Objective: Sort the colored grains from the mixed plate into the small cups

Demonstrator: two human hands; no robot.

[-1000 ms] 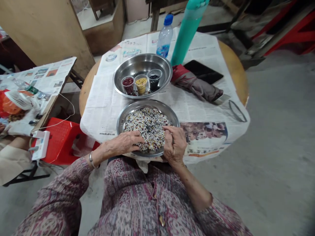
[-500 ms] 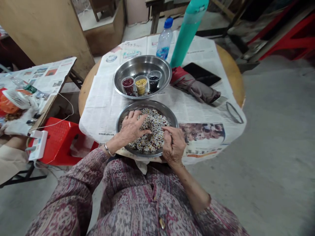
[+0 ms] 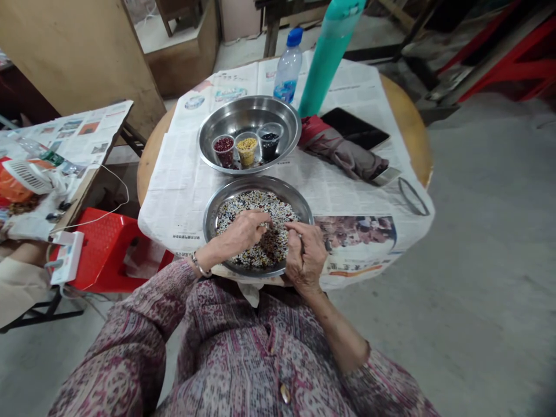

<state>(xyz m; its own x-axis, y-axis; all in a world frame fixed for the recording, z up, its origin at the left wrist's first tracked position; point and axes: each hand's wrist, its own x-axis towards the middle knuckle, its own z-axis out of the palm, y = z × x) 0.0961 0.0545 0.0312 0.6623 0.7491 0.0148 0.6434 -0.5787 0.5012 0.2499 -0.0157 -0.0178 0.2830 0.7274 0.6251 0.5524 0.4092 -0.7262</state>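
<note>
A steel bowl (image 3: pixel 211 204) near me holds mixed grains and beans (image 3: pixel 260 202), white, yellow, dark red and black. Over the left part of this mix is my left hand (image 3: pixel 243 233), fingers bent and drawn together at the tips. My right hand (image 3: pixel 306 255) rests at the bowl's right rim, fingers curled and thumb against the forefinger. What either hand pinches, if anything, is too small to see. Behind, a second steel bowl (image 3: pixel 243 110) contains a cup of red beans (image 3: pixel 224 152), a cup of yellow grains (image 3: pixel 247 152) and a cup of black beans (image 3: pixel 269 147).
Newspaper (image 3: pixel 174 168) covers the round table (image 3: pixel 419 139). On it stand a water bottle (image 3: pixel 287 69) and a tall teal bottle (image 3: pixel 328 63), beside a folded umbrella (image 3: pixel 343 152) and a dark tablet (image 3: pixel 356 128). A red stool (image 3: pixel 99 249) is at left, near another person's leg.
My left hand has gone from spread fingers over the grains to drawn-together fingertips, a little lower and to the right. My right hand stays nearly in place.
</note>
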